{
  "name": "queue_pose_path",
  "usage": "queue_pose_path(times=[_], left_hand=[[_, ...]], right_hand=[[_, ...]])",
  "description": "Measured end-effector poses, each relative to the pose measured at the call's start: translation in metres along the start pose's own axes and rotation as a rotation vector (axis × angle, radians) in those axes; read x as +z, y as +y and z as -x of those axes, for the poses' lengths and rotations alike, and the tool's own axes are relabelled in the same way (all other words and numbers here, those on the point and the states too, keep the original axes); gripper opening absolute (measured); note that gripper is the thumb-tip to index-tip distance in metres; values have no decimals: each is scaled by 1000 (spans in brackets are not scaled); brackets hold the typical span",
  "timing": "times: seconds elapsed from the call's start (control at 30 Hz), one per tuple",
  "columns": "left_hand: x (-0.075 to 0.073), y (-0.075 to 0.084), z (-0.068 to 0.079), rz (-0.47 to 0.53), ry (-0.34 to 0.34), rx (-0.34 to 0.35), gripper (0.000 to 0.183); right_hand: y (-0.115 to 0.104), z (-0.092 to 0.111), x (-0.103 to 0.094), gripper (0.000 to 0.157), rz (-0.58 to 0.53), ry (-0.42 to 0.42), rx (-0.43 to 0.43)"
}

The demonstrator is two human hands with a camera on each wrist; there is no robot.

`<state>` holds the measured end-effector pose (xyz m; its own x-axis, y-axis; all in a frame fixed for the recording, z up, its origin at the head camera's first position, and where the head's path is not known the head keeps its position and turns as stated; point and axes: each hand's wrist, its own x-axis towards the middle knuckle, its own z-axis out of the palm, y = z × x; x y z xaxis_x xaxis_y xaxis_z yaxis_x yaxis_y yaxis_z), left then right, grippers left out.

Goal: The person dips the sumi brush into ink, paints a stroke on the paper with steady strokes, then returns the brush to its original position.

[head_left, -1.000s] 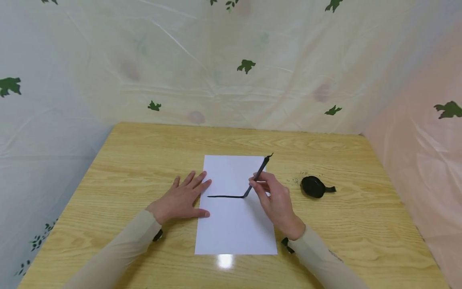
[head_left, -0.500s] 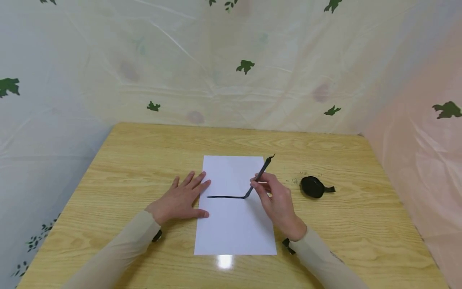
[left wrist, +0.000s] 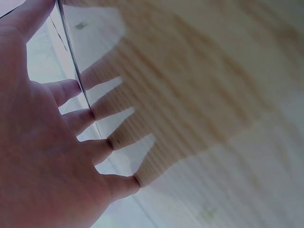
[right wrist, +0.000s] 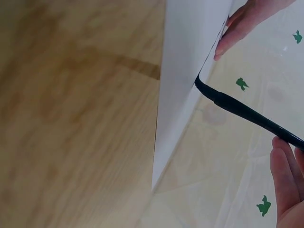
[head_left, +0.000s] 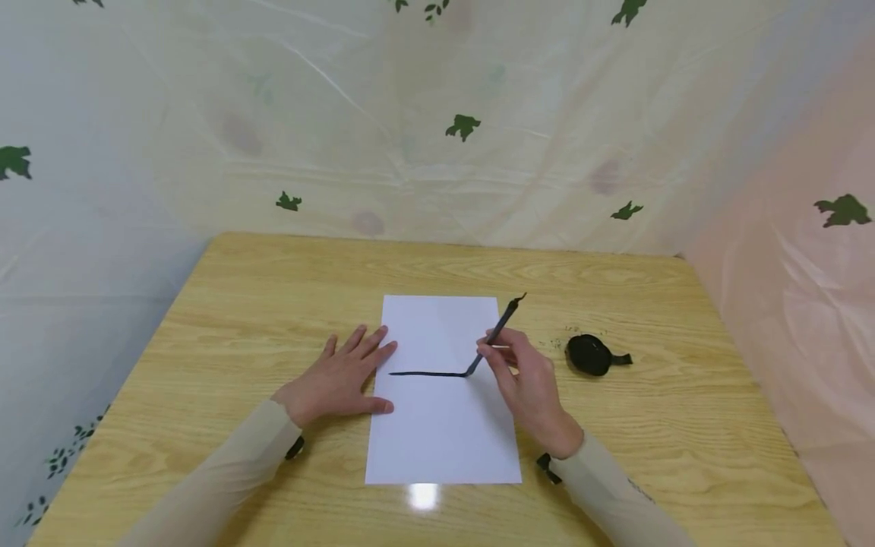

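Note:
A white sheet of paper lies on the wooden table with a thin black line running across its middle. My right hand pinches a dark paintbrush between thumb and fingers. The brush leans up to the right, its bent black tip meeting the line's right end; the right wrist view shows the bristles curved against the paper. My left hand rests flat, fingers spread, over the paper's left edge. In the left wrist view its fingers touch the surface.
To the right of the paper sits a small round black dish with a short handle, dark specks beside it. A pale curtain with green leaf-like patches hangs behind and at both sides of the wooden table.
The brush tip has moved slightly to the right on the paper with my right hand, and the black line has grown a little longer. My left hand stays in place.

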<state>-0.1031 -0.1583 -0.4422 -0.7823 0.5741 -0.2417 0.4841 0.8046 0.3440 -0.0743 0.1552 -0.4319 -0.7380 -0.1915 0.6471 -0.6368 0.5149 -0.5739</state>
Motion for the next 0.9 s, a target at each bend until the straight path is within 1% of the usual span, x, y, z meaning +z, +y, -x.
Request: queue_pose_path(times=[0.3,0.6,0.9], left_hand=[[0,-1,-1,4,1,5,98],[1,-1,-1,-1,4,6,98],[0,-1,0,2,6,4,97]], right_hand=[[0,1,-2,36,-8,-6,17],[2,2,-4,37,-12,20,-13],[3,2,-7,34,8,13,11]])
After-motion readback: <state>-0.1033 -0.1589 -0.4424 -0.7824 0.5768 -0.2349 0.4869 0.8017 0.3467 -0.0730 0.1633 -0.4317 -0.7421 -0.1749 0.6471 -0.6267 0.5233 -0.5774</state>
